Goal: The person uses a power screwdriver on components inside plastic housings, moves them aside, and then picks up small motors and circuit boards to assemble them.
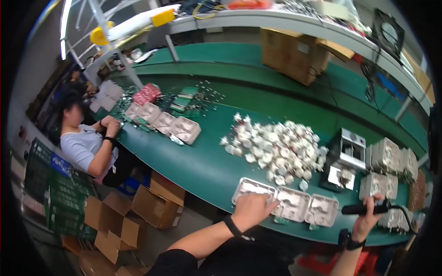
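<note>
My left hand [251, 211] reaches over the leftmost of three pale moulded trays, its back toward me. The thumb sticks out to the right, while the other fingers are mostly hidden. That left tray [244, 185] has its near part covered by the hand. Beside it stand the middle tray [301, 212] and the right tray [328, 202], both with shaped hollows. Small green boards [282, 221] show at their near edges. In my right hand [365, 223] is a black corded tool [353, 209], seemingly an electric screwdriver, held level to the right of the trays.
A heap of round white parts [285, 147] lies beyond the trays on the green bench [198, 161]. A metal box-shaped device [347, 149] and stacked trays [384, 154] stand at right. Another person [90, 147] works at left, near open cardboard boxes [159, 202].
</note>
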Demonstrator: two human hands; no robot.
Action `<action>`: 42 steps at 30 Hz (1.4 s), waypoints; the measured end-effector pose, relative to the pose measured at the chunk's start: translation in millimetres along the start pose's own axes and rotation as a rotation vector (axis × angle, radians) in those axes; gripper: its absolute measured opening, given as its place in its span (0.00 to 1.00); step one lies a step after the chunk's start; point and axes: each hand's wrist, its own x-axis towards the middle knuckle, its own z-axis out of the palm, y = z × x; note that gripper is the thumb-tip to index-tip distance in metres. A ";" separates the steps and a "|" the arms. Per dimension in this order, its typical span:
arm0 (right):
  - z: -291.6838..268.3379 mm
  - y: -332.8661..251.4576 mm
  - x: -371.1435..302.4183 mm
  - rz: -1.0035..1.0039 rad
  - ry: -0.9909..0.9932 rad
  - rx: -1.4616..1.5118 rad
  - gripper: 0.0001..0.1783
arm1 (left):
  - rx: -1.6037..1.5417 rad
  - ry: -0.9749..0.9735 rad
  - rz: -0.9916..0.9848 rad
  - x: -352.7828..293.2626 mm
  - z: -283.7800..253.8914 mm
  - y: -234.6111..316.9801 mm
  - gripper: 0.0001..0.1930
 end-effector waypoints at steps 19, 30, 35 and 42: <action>4.4 -13.1 4.2 0.013 0.082 -0.105 0.11 | 0.468 0.233 -0.096 81.7 -105.2 -226.5 0.10; 7.7 -16.5 -0.3 0.042 0.028 -0.070 0.09 | 0.160 0.214 0.016 2.2 -56.7 -115.5 0.08; 3.6 -18.2 -2.0 0.034 0.009 -0.065 0.09 | 0.052 0.195 0.035 -11.1 -42.6 -86.6 0.05; 0.4 -17.7 -1.4 0.025 -0.002 -0.078 0.10 | 0.073 0.176 0.068 -18.1 -36.5 -77.1 0.04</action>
